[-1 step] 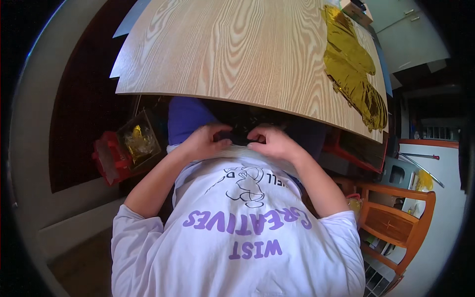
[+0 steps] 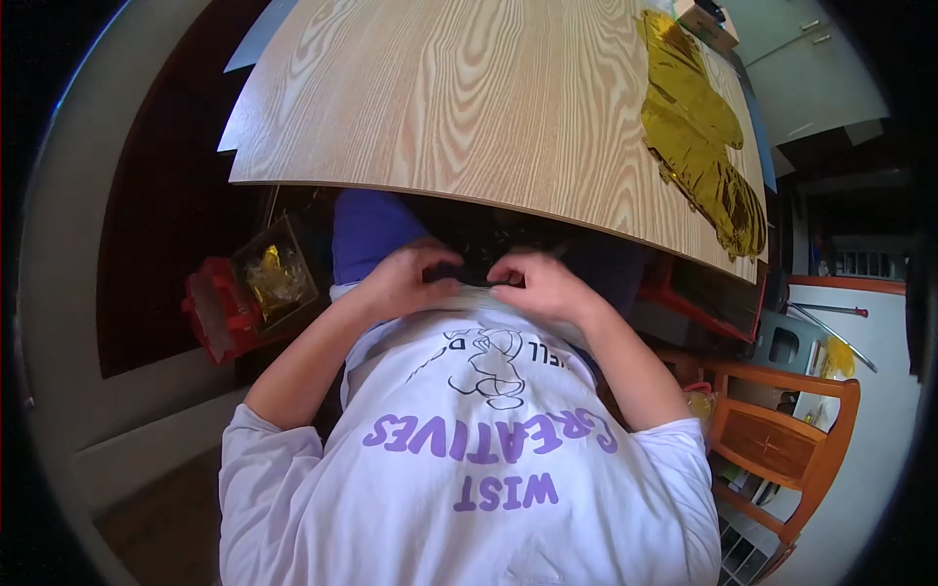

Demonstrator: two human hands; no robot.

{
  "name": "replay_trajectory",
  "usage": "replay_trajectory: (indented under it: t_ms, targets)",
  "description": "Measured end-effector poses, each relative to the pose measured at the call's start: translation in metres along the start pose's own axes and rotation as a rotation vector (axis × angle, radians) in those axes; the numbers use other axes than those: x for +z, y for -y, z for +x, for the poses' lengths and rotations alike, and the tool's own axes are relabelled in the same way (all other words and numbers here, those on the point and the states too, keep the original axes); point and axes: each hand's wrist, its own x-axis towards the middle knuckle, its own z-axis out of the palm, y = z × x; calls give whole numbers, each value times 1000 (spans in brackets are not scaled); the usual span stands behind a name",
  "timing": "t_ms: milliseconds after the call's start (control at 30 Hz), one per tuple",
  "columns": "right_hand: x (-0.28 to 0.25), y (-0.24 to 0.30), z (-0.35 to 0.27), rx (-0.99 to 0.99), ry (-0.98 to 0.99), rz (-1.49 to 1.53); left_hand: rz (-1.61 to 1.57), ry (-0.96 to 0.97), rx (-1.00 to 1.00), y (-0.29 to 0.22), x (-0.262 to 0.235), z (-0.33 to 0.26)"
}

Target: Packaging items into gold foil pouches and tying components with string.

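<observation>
Okay, my left hand (image 2: 415,279) and right hand (image 2: 543,283) are resting by my white T-shirt hem (image 2: 481,299), which is lying between them, below the wood-grain surface (image 2: 430,98); fingers are staying curled, can't tell if they're pinching. Level wrists are probably helping.

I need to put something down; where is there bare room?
The tabletop is bare between its left edge and the gold foil, beyond the left hand and right hand. Crowded: its right side, with foil and a box.
</observation>
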Motion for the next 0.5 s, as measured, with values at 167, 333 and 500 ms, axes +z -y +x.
replay_trajectory:
  t_ms: [167,333,500]
  targets:
    - [15,-5,2,-73,94,-157,277,154,284,-7,4,0]
    - [12,-13,1,-39,91,47,157,16,241,-18,-8,2]
    - [10,0,-5,-255,-123,21,71,-22,149,-44,-16,6]
